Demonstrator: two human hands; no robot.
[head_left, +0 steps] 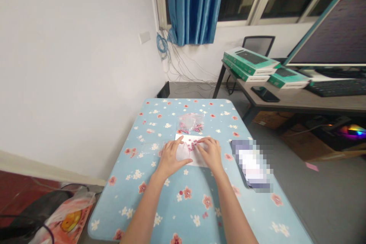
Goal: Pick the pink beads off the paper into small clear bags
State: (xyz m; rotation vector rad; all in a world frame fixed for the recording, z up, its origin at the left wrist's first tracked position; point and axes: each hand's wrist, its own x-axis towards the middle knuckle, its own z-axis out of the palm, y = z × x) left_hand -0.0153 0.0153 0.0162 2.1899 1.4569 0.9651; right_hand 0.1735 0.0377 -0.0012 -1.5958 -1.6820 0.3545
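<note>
Left hand (pixel 170 157), right hand (pixel 210 155) on paper (pixel 200 161), well inside table edges (pixel 126 183).

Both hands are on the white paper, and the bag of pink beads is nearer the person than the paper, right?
No: the bag of pink beads lies beyond the white paper, in the head view. The left hand and right hand do rest on the paper.

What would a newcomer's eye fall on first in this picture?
The eye goes first to the left hand and the right hand, resting on a white sheet on a light-blue flowered tablecloth, with small pink beads between them. Just beyond the sheet lies a clear plastic bag holding more pink beads. Farther off, a bright blue curtain hangs at the top, and a large monitor stands at the right.
</note>
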